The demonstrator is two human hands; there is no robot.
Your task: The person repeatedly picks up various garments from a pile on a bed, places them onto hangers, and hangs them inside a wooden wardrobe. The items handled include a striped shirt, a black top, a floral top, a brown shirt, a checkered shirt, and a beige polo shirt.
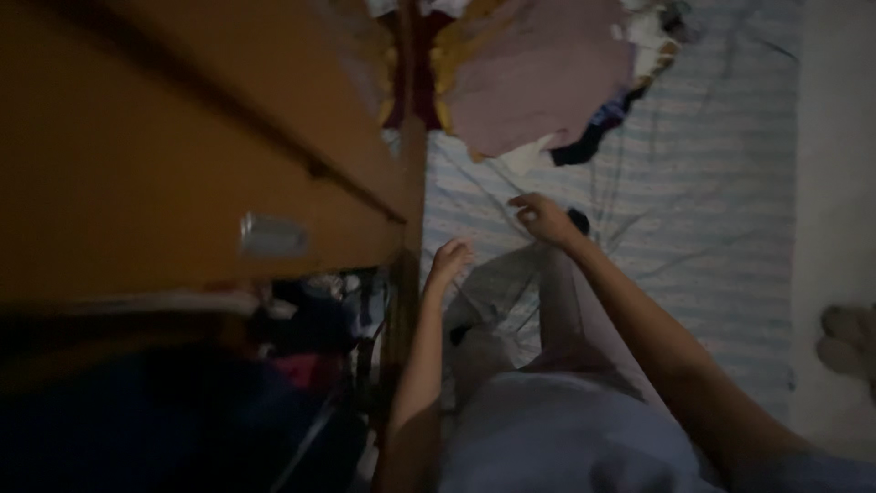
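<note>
The wooden cabinet (182, 137) is standing left of the striped bedsheet (712, 183). The left hand (449, 260), fingers loosely curled, and the right hand (543, 217), fingers spread, are hovering empty over the bedsheet. A clothes pile (538, 73) is lying at its far end.

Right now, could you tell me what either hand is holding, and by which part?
Nothing: left hand and right hand hang open above the grey cloth.

A pale blue sheet (712, 210) with faint stripes fills the right of the frame. At the top centre lies a mauve cloth (538, 73) edged with yellow, white and dark scraps. An orange-brown wooden cupboard (164, 137) takes the upper left, over dark blue and red clothes (301, 356).
</note>
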